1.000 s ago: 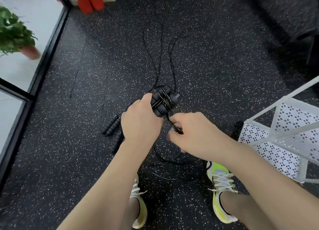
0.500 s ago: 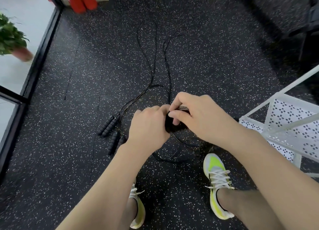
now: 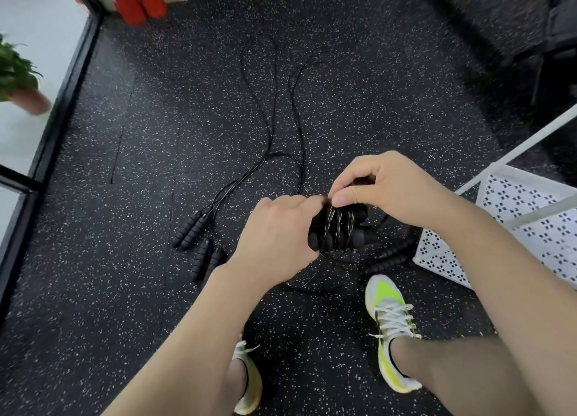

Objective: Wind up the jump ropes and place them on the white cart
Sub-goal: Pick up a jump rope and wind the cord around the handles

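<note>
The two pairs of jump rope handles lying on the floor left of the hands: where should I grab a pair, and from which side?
Take the upper pair of handles across its ribbed middle, coming from above. The two lie side by side, touching, flat on the floor, so one grip can span both. Their cords leave from the upper ends, so lift from there to avoid tangling.

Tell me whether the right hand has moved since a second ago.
Yes. The right hand rose from below the handle bundle to above it, nearer the white cart.

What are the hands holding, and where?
The left hand grips the jump rope handles at their left end; the right hand pinches the cord wound round them, at the top.
</note>
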`<state>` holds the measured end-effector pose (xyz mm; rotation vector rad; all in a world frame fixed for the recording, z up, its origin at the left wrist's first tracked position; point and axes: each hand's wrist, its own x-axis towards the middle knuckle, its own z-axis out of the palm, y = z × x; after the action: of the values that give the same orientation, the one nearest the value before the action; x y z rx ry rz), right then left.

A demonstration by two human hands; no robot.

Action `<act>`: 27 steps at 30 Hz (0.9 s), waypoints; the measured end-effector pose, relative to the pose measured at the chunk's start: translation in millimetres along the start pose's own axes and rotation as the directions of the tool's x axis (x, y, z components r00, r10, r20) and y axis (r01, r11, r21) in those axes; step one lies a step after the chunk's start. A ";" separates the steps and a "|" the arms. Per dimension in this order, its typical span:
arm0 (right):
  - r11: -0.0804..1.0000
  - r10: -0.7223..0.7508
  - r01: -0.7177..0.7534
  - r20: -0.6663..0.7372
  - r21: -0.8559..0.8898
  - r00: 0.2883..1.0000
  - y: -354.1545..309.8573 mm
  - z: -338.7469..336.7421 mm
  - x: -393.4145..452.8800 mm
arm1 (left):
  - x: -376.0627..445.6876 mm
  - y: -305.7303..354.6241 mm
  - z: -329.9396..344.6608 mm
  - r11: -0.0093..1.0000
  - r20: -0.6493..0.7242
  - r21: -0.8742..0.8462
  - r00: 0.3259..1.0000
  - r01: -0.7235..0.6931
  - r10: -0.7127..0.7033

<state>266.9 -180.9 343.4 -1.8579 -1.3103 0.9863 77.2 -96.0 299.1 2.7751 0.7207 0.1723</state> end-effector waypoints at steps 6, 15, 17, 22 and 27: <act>0.987 -0.014 0.014 -0.001 0.162 1.000 10.2 1.0 4.0 | -0.9 -2.7 -3.0 0.998 -0.081 0.007 0.994 -0.068 0.069; 0.768 0.028 0.023 -0.071 0.640 0.997 3.2 23.6 7.7 | -3.2 -0.1 -17.5 0.975 -0.196 -0.221 0.979 0.015 -0.059; 0.680 0.077 -0.016 -0.050 0.733 0.996 1.3 33.4 9.6 | -4.2 3.4 -23.6 0.940 -0.149 -0.336 0.981 0.068 -0.124; 0.557 0.100 0.020 -0.091 0.830 0.991 5.5 58.4 13.9 | -4.3 9.7 -32.1 0.809 -0.044 -0.536 0.949 0.241 -0.312; 0.737 0.152 0.008 -0.177 0.676 0.972 0.8 66.1 11.7 | -1.7 13.9 -33.0 0.727 -0.027 -0.588 0.890 0.353 -0.454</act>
<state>213.0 -164.4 306.9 -1.3916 -0.6114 1.0730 76.2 -101.0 334.6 1.9894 1.0940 0.4576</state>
